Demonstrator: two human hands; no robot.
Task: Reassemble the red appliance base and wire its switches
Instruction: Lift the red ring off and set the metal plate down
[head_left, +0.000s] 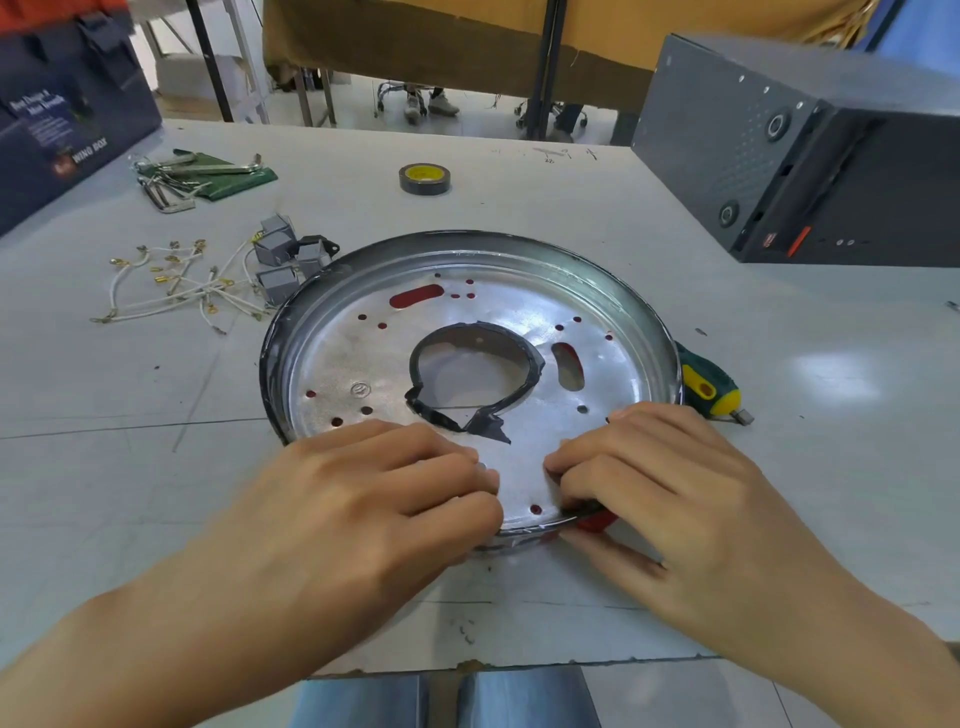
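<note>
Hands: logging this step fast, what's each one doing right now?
Left hand: fingers curled, pressing on the metal plate near its rim.
Right hand: pinching the plate's near rim.
</note>
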